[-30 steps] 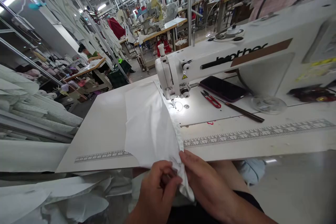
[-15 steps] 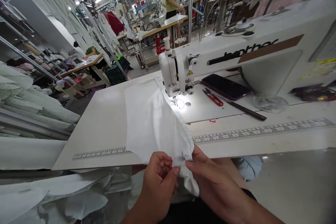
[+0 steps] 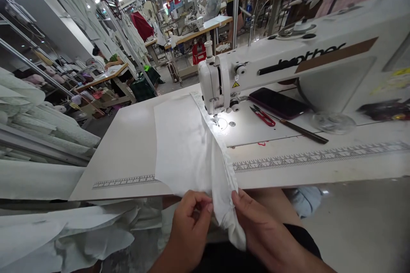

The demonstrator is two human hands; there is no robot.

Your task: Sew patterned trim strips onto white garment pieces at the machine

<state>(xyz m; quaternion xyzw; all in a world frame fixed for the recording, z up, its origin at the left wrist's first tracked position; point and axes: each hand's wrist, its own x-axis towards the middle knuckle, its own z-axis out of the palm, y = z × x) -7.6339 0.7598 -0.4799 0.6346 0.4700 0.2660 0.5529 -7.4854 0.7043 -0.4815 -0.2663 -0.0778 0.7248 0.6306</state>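
Note:
A white cloth panel (image 3: 185,153) lies on the white sewing table (image 3: 112,145), its far end under the presser foot of a Brother sewing machine (image 3: 218,81). The near end rises into my hands in a gathered fold. My left hand (image 3: 190,226) pinches the cloth's left side between thumb and fingers. My right hand (image 3: 262,232) grips the seamed edge a little farther right. A bunched tail of cloth (image 3: 235,230) hangs between and below my hands.
Red-handled thread snips (image 3: 263,116), a phone (image 3: 277,102) and a dark-handled tool (image 3: 304,132) lie right of the needle. A measuring scale (image 3: 320,158) runs along the table. Pale cloth (image 3: 64,230) is heaped at lower left, with rolls (image 3: 48,128) on a rack. Co-workers stand and sit beyond.
My hands have moved slightly apart and the cloth's bunched tail hangs lower and farther right. The machine sits farther right in the view as my head has turned.

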